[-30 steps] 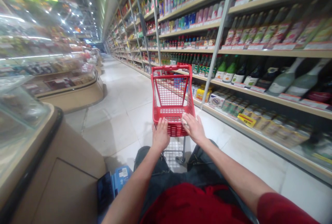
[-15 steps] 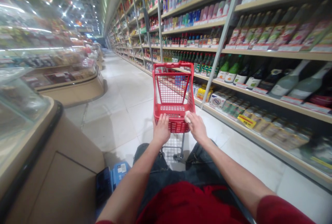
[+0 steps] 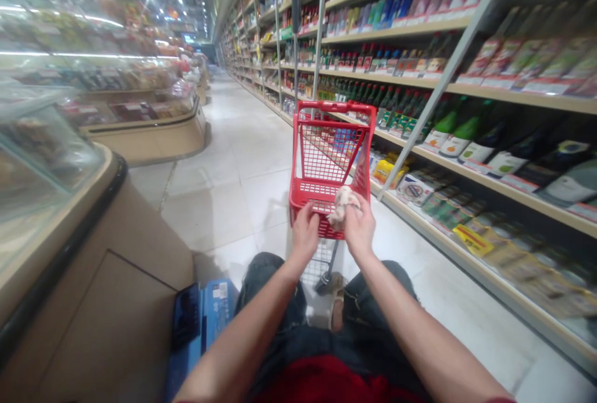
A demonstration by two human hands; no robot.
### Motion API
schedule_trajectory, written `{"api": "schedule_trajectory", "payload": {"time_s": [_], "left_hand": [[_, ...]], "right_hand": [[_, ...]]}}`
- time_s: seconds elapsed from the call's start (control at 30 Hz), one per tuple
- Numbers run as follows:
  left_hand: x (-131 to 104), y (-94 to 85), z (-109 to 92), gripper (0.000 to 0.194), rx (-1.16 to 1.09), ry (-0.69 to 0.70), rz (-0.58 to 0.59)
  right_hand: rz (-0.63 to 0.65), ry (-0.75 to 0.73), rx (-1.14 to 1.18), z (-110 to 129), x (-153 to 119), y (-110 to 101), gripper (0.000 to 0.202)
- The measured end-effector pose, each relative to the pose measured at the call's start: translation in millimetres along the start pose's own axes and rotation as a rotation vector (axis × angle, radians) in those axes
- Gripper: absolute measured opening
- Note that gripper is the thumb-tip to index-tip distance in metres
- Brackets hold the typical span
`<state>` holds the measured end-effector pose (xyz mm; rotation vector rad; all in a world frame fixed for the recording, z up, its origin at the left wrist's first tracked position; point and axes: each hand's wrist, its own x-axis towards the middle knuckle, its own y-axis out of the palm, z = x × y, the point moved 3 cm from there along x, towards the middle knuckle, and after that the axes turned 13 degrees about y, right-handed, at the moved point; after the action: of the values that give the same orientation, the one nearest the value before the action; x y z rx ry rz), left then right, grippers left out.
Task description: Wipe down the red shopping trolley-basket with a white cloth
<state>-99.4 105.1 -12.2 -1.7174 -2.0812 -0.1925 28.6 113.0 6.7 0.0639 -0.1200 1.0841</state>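
Note:
A red shopping cart (image 3: 333,188) with a mesh basket stands in front of my knees, at an angle to the shelves. My right hand (image 3: 360,226) is closed around a crumpled whitish cloth (image 3: 345,204), which bunches up over the near right part of the basket. Faint darker marks show on the cloth. Close by, my left hand (image 3: 305,232) is at the basket's near left rim, its fingers loosely bent and apart with nothing visible in them. Whether it touches the rim I cannot tell.
On the right runs a long shelf (image 3: 420,83) of bottles, cans and jars. A glass-topped display counter (image 3: 116,204) borders my left side. Beside my left leg are a blue box (image 3: 219,297) and a dark phone-like slab (image 3: 185,316). Tiled floor (image 3: 252,142) stretches ahead.
My left hand has lifted from lying flat on the rim and turned inward. More of the cloth now shows in my right hand. The view has swung left, and the cart appears further right.

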Motion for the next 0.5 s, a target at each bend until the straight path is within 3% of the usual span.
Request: {"api": "schedule_trajectory", "payload": {"time_s": [0.1,0.17,0.27,0.4,0.5], "left_hand": [[-11,19.0,-1,0.034,-0.633,-0.249,-0.014],[-17,28.2,-3,0.040,-0.889,-0.366,-0.009],[-20,30.8,-3,0.041,-0.999,-0.451,-0.039],[-25,21.3,5,0.039,-1.044,-0.527,-0.076],[-34,11.4,10,0.038,-1.070,-0.615,0.002]], "right_hand": [[0.053,-0.040,-0.071,-10,-13,6,0.039],[0.129,-0.075,-0.135,-21,-22,11,0.039],[0.161,-0.113,-0.184,-38,-30,11,0.041],[0.201,-0.096,-0.219,-54,-33,4,0.041],[0.294,-0.056,-0.222,-59,-37,2,0.040]]}}
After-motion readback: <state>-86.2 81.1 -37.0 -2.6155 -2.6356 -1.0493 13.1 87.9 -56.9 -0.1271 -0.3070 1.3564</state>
